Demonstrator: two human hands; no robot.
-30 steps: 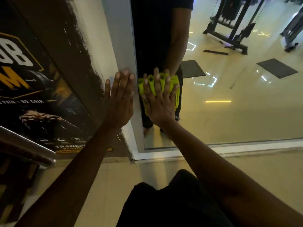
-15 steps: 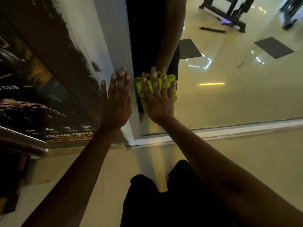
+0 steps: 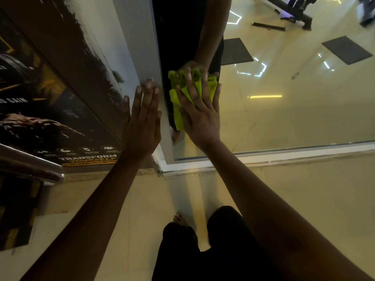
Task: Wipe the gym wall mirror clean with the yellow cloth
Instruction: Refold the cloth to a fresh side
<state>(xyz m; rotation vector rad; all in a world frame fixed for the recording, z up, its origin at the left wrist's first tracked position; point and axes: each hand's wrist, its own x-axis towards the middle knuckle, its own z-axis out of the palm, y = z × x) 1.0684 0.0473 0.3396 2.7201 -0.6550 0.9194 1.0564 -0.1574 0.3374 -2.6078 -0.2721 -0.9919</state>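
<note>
Head view, looking down along both forearms toward a gym wall mirror (image 3: 284, 110). Right hand (image 3: 199, 116), fingers straight and slightly spread, presses a bunched yellow cloth (image 3: 177, 98) flat against the glass near the mirror's lower left corner; folds of cloth show between and beyond the fingers, and a strip hangs below the thumb side. Left hand (image 3: 142, 122), fingers straight and close together, rests flat on the pale mirror frame (image 3: 140, 47) just left of the cloth, holding nothing. To the left of the frame hangs a dark poster (image 3: 50, 98) reading "TRANSFORM YOURSELF"; a metal rail (image 3: 30, 169) crosses the lower left. The glass reflects the person's arm, dark floor mats and gym equipment. Below, black trousers (image 3: 203, 250) and a bare foot stand on a pale tiled floor (image 3: 304, 189).
</note>
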